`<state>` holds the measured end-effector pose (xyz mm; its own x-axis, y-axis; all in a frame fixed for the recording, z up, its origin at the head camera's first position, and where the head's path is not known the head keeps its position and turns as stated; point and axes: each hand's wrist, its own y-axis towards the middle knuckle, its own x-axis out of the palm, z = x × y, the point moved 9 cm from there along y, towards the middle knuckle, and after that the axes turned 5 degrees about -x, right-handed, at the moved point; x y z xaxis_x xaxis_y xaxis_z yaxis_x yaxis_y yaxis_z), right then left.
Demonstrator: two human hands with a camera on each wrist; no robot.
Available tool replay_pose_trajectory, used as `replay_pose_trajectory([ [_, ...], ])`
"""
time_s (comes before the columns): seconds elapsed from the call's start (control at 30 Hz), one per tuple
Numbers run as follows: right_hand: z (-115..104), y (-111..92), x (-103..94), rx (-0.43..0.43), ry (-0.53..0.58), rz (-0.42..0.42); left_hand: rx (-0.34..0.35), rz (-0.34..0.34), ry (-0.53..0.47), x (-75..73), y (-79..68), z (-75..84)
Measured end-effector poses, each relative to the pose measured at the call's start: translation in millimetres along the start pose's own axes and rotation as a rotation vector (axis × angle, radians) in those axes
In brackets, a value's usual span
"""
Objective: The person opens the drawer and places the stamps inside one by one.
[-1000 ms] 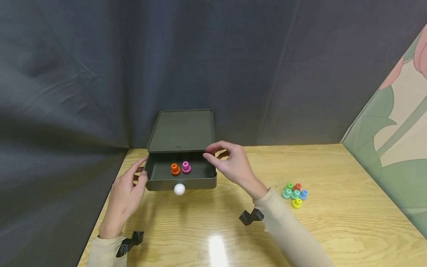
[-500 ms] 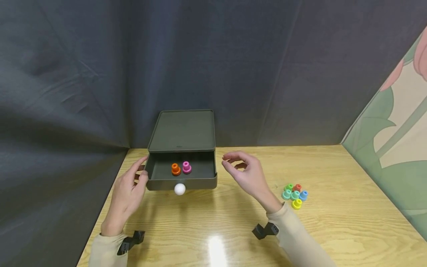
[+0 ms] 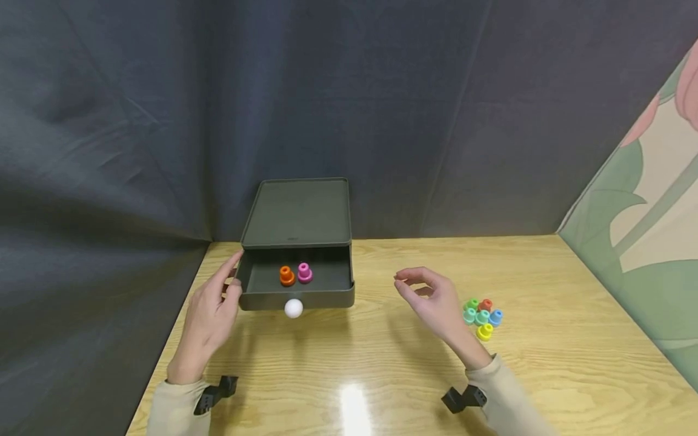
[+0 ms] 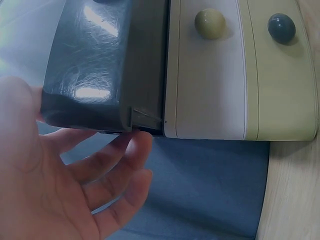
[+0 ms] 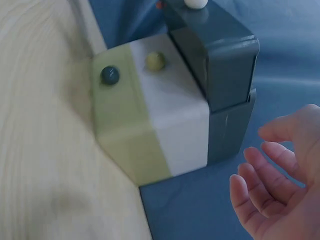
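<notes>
A dark green drawer (image 3: 330, 299) with a white round knob (image 3: 293, 308) is pulled out of a small chest (image 3: 300, 212). Inside it stand an orange (image 3: 286, 276) and a pink (image 3: 305, 273) hat-shaped peg, side by side. My left hand (image 3: 208, 315) rests at the drawer's left side, its thumb at the top rim and its fingers loosely bent along the outside. To the right of the chest, my right hand (image 3: 433, 303) hovers over the table with loosely bent fingers and nothing between them.
Several small coloured pegs, a yellow one (image 3: 485, 331) and a blue one (image 3: 495, 317) among them, cluster on the wooden table (image 3: 572, 339) at right. Lower down, the chest has a white drawer (image 4: 207, 85) and a yellow-green drawer (image 4: 282, 90). A dark curtain (image 3: 382, 121) hangs behind.
My right hand has moved from over the drawer's right rim rightward and nearer to me, towards the coloured pegs. The left hand and both pegs in the drawer have stayed put.
</notes>
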<state>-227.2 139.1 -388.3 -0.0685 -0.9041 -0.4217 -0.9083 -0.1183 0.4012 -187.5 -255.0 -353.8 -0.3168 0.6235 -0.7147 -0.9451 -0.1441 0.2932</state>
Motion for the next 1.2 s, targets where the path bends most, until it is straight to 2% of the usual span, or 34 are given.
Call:
replay_pose_trajectory([
  [0.47,41,-32,-51.0,0.093,-0.111,0.022,-0.014,-0.026,0.022,4.6,-0.2,-1.0],
  [0.63,55,-41,-71.3,0.115,-0.19,0.04,-0.012,-0.032,0.017,5.1,-0.4,-1.1],
  [0.87,74,-53,-102.8,0.186,-0.26,0.07,0.002,-0.018,0.013,3.8,0.0,-0.1],
  [1.2,100,-71,-122.5,0.241,-0.351,0.065,-0.017,-0.031,0.037,4.8,0.5,-2.2],
])
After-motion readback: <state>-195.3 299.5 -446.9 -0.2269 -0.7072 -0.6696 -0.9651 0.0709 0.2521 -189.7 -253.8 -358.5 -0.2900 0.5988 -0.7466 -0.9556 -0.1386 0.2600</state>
